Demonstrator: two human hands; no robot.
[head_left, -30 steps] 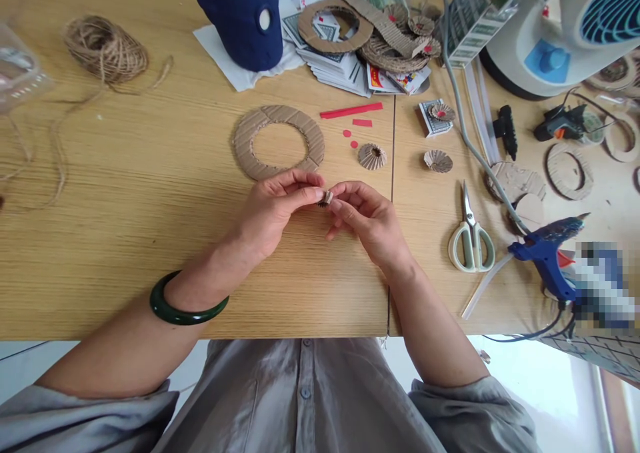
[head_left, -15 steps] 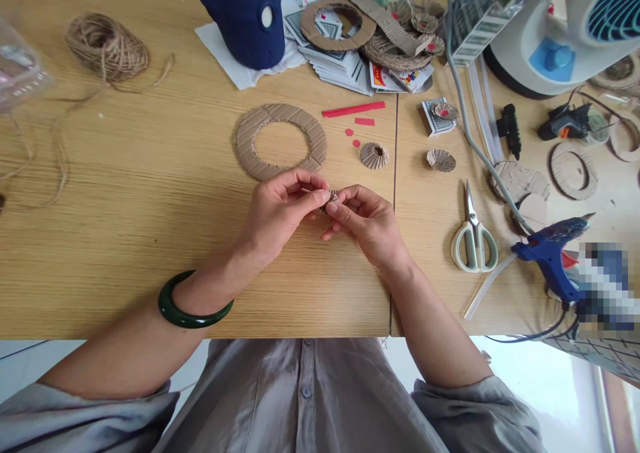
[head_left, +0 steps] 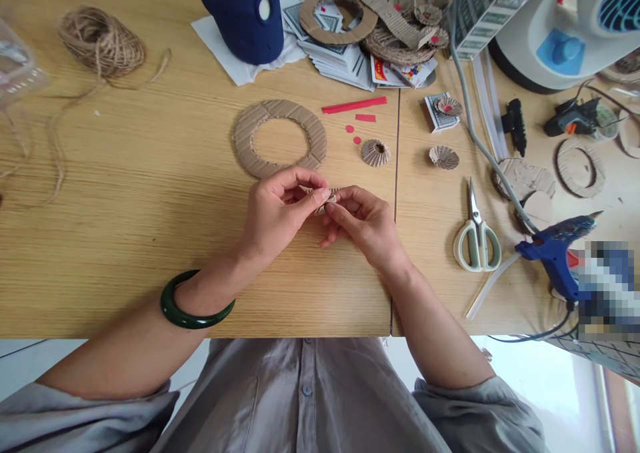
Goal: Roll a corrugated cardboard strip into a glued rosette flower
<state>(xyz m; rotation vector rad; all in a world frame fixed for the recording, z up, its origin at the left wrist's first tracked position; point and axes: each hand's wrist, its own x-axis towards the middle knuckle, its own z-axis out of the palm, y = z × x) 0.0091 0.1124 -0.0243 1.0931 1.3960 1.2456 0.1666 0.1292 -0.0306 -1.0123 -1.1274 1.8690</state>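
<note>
Between both hands I hold a small pleated cardboard rosette (head_left: 320,203), partly covered by my fingers. My left hand (head_left: 280,210) pinches it from the left, thumb on top; a dark green bangle (head_left: 173,306) is on that wrist. My right hand (head_left: 365,223) pinches its right side with thumb and forefinger, the lower fingers curled loosely. Just beyond my left hand lies a flat corrugated cardboard ring (head_left: 245,140). Past my right hand sit a second pleated rosette (head_left: 370,154), two red paper dots (head_left: 357,140) and red paper strips (head_left: 355,105).
Scissors (head_left: 477,240) and a blue glue gun (head_left: 555,246) lie at right, with a grey cable (head_left: 467,106) running past. Playing cards (head_left: 345,66) and a dark blue object (head_left: 240,20) stand at the back. A twine ball (head_left: 103,43) lies back left. Another rosette (head_left: 444,157) is right of the seam.
The rosette in my fingers has turned and spread, showing more of its pleated rim on the left. Both hands stay nearly in place; the view has shifted slightly.
</note>
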